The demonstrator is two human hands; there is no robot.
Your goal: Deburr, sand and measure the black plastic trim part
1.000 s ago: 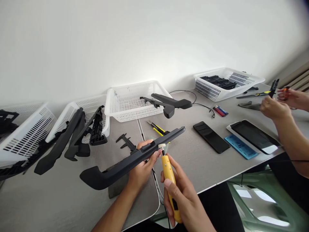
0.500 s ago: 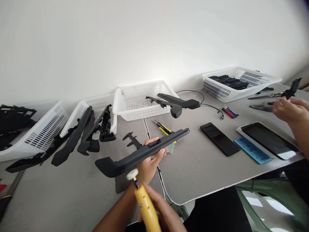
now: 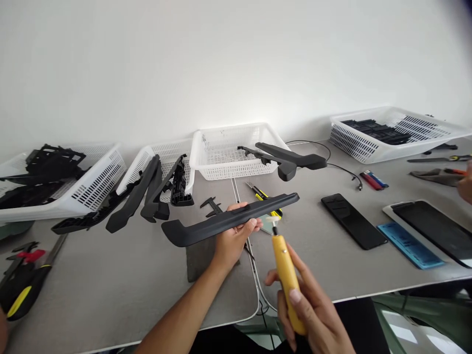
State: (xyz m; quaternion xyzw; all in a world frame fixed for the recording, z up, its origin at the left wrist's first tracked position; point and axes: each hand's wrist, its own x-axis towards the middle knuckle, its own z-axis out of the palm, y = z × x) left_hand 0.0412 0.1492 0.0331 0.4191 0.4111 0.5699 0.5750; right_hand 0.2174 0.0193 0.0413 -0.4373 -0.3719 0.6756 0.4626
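In my left hand (image 3: 233,242) is a long black plastic trim piece (image 3: 221,221) with a bent, wider end on the left; my thumb and fingers grip it near its middle. My right hand (image 3: 313,305) is wrapped round a yellow-handled rotary tool (image 3: 285,270), tilted upward. A small pale disc (image 3: 273,219) tops its shaft, to the right of the trim piece and apart from my left fingertips. Behind my left hand lie a black caliper (image 3: 212,206) and a yellow-and-black utility knife (image 3: 263,196).
White baskets (image 3: 236,171) line the wall, several black trim pieces (image 3: 134,194) leaning on them. A black phone (image 3: 352,221), a blue strip (image 3: 409,245) and a white-framed tablet (image 3: 435,228) lie to the right. Another person's hand (image 3: 465,187) shows at the right edge.
My right hand has brought the yellow tool up and right, from beneath the trim piece's bent end to beyond my left fingertips. My left hand still grips the piece. The view has shifted left.
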